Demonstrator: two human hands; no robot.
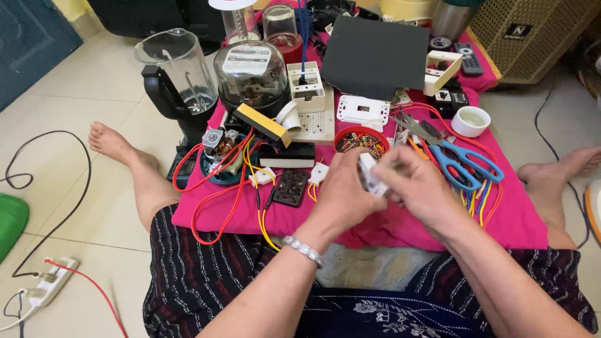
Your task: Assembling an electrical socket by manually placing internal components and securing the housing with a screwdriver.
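Observation:
Both my hands meet over the front of a pink cloth (519,219) on the floor. My left hand (341,194), with a silver bracelet at the wrist, and my right hand (419,184) are both closed around a small white plastic electrical part (370,175). Just behind the hands sits a red round dish (360,141) of small screws and bits. Blue-handled scissors (466,164) lie to the right of my right hand among red, yellow and blue wires.
On the cloth stand a blender jug on its black base (178,78), a glass-domed meter (251,72), a motor (219,147) with red and yellow wires, a black board (374,56), white switch plates and a white cup (471,120). A power strip (47,285) lies on the tiles at left.

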